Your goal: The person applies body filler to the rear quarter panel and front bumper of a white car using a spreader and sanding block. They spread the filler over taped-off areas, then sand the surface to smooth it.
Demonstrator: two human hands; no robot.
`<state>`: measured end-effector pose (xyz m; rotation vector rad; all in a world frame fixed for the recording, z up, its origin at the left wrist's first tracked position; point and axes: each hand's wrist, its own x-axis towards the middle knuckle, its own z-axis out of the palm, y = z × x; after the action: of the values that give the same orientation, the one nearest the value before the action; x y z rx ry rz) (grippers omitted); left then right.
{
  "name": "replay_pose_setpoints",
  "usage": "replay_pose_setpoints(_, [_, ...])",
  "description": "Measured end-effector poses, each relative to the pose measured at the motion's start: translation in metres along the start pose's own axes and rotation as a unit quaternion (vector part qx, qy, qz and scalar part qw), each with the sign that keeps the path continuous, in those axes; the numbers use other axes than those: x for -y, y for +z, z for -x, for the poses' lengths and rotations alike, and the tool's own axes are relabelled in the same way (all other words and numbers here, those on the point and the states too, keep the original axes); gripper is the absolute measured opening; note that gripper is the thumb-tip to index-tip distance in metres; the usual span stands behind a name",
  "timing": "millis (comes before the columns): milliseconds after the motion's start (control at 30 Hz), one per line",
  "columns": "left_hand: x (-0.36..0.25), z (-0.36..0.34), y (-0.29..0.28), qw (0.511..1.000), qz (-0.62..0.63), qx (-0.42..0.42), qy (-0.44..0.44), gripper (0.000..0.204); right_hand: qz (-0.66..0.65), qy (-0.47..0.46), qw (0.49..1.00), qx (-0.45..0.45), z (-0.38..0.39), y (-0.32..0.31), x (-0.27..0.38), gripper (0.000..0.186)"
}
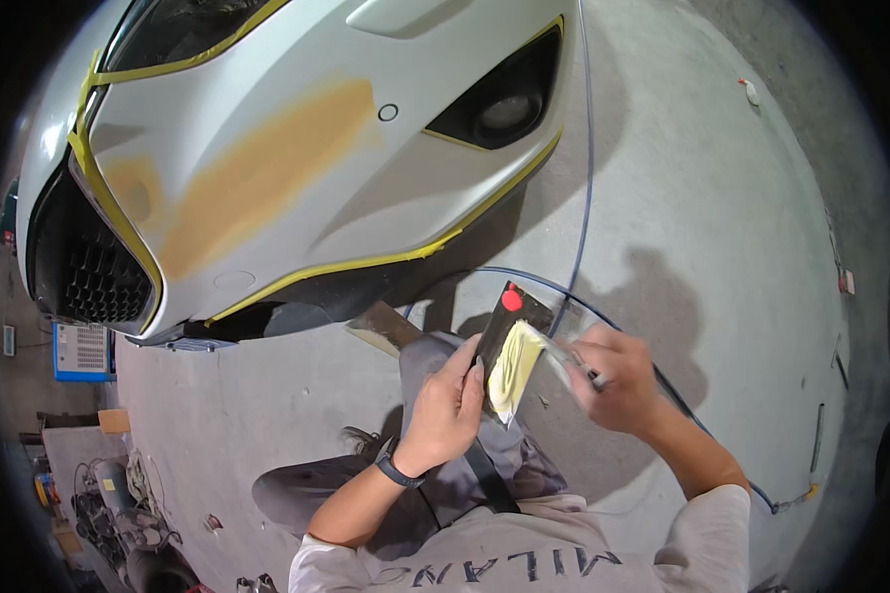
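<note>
The paste (514,371) is showing pale yellow, the dab (511,297) bright red, on a dark board (496,329). The white bumper (376,188) is carrying a tan-orange patch (267,178) and yellow tape (366,264).

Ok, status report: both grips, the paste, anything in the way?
Left grip on dark board; right grip on spreader, blurred. Pale-yellow paste on board, red dab apart. Nothing seen blocking; dark-blue hose on floor.

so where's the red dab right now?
In the head view, just right of centre: the red dab sits at the far end of the dark board held in the left hand, just beyond the pale yellow paste.
</note>
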<state>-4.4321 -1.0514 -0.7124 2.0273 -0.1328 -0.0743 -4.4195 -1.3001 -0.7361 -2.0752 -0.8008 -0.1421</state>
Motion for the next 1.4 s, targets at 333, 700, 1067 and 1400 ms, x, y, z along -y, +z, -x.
replay_pose_setpoints(333, [0.003,0.006,-0.001,0.998,-0.004,0.002,-0.057,0.04,-0.038,-0.06,0.991,0.115,-0.001,-0.002,0.002,0.042])
replay_pose_setpoints(700, [0.005,0.004,0.002,0.999,-0.009,0.023,0.042,0.039,0.026,0.086,0.993,-0.071,-0.006,-0.008,0.006,0.046])
replay_pose_setpoints(1067, [0.007,0.005,0.0,0.999,0.007,0.014,-0.048,0.039,-0.037,-0.008,0.997,0.069,-0.002,-0.005,0.002,0.042])
replay_pose_setpoints(1400, [0.005,0.006,0.001,0.959,0.224,-0.015,-0.171,0.043,0.055,-0.075,0.994,-0.049,0.004,0.004,0.006,0.046])
